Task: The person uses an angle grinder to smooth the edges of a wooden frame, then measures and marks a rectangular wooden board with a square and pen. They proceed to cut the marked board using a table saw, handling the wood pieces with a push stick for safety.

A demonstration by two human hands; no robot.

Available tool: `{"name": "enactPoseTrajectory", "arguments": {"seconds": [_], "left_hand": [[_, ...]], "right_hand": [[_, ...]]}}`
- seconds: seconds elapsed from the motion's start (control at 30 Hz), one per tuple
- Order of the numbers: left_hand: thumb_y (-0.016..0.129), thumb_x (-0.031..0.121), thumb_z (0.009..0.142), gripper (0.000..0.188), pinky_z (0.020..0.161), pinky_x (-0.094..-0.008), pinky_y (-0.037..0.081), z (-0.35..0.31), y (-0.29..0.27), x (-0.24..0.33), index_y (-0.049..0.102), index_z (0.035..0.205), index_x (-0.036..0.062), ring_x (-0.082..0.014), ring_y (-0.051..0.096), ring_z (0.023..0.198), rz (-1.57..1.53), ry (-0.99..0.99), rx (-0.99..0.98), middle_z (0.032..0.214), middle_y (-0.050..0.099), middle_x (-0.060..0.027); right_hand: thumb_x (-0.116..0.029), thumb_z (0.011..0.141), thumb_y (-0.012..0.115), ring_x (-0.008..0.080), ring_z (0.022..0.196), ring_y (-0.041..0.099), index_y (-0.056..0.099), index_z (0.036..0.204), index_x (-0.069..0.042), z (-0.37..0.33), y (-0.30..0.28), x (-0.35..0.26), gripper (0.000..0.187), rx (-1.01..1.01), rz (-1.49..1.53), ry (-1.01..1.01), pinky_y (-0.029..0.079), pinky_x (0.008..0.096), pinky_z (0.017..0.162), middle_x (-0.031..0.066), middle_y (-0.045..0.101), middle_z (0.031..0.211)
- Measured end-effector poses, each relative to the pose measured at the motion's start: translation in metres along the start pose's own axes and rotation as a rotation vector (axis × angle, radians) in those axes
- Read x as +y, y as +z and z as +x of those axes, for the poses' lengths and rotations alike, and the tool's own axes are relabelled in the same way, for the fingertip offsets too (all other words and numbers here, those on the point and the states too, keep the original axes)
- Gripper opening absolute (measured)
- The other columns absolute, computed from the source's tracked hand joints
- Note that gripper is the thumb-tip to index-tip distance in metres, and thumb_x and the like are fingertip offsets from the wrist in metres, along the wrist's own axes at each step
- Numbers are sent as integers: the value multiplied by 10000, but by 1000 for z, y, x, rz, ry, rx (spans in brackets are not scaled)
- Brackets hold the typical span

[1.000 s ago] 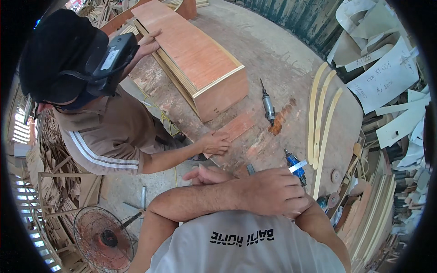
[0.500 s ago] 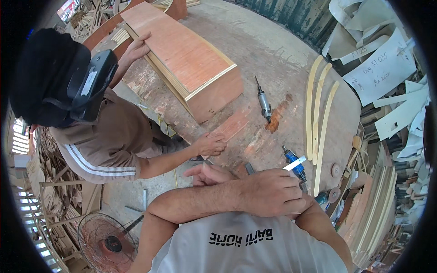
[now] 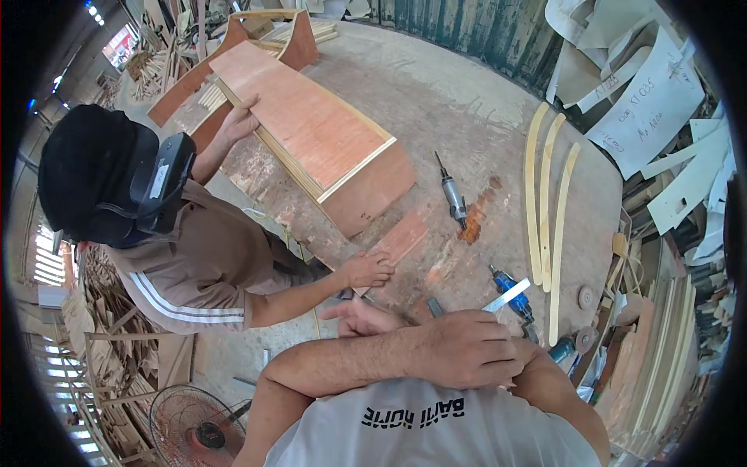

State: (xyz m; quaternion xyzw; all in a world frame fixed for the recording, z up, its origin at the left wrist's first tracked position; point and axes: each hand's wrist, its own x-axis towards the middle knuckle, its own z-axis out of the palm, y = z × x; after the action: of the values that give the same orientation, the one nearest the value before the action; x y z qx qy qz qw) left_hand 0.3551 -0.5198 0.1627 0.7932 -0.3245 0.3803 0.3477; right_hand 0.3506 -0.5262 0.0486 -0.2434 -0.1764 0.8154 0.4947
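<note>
My forearms cross in front of my grey shirt. My left hand [image 3: 467,350] lies on the right side with its fingers bent inward against my right arm; the fingertips are hidden. From under the left forearm my right hand [image 3: 362,317] shows on the left, fingers stretched out and holding nothing. Just beyond my left hand is a pale metal strip [image 3: 507,296], and a short dark metal bar [image 3: 435,307] lies nearer my right hand; whether they join is hidden. A blue air tool [image 3: 510,291] rests past the strip.
A co-worker [image 3: 198,249] in a black cap steadies a plywood box [image 3: 311,124] with one hand; the other rests on the worktable [image 3: 482,101] by a reddish board [image 3: 399,240]. A grey air tool [image 3: 451,194], curved wooden strips [image 3: 562,233] and a floor fan [image 3: 194,428] are around.
My view has shifted, so the table and the co-worker appear lower in the picture. My arms stay crossed, and the co-worker's hands keep their places.
</note>
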Motion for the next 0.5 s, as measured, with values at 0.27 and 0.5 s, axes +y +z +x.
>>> {"name": "enactPoseTrajectory", "arguments": {"seconds": [0.27,0.5], "left_hand": [[775,183,798,295,611,-337,527,1,0,-6,663,1032,43,-227,634,826,26,-38,-11,946,619,-61],[789,182,798,295,586,-319,512,3,-4,4,677,1032,43,-213,643,807,5,-5,-48,936,634,-49]], "right_hand": [[-489,1059,337,146,708,571,461,1362,-25,9,-14,4,567,-93,26,3,474,277,651,35,558,810],[-460,1057,363,148,715,582,484,1335,-20,9,-3,6,534,-70,-11,-1,485,284,656,41,574,822]]}}
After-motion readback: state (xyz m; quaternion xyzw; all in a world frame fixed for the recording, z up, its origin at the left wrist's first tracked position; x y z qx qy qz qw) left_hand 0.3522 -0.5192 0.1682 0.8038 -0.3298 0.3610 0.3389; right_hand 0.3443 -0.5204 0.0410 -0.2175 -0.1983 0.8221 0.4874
